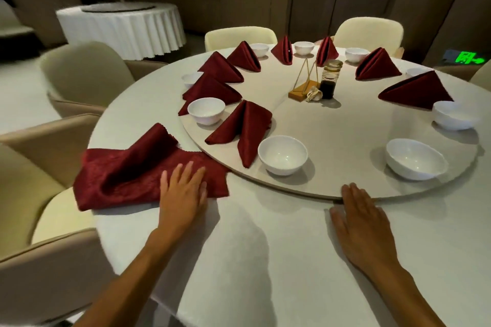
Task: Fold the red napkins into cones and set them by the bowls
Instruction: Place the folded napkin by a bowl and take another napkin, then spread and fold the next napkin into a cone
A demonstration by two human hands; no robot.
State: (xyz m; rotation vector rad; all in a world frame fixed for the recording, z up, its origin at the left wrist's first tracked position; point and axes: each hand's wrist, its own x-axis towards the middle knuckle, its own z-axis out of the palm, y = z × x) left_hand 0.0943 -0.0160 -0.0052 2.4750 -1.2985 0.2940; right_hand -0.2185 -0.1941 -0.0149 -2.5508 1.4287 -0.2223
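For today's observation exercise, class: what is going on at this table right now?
A person is setting a round table. Their left hand rests flat on a loose red napkin lying on the tablecloth; their right hand lies flat at the turntable edge. Folded napkins already stand beside most bowls; the nearest right bowl has none.

Single view only, head-worn, wide-angle; nothing overlaps with a second camera. It looks forward and steeply down from above the near edge of the round table, close enough that both forearms enter from the bottom of the frame. Left hand and right hand sit low in the frame, near the lens. The turntable fills the middle, its far edge high in the frame. Beyond the far edge come chairs, a second skirted table at upper left, and the walls. Straight lines bow toward the frame edges.
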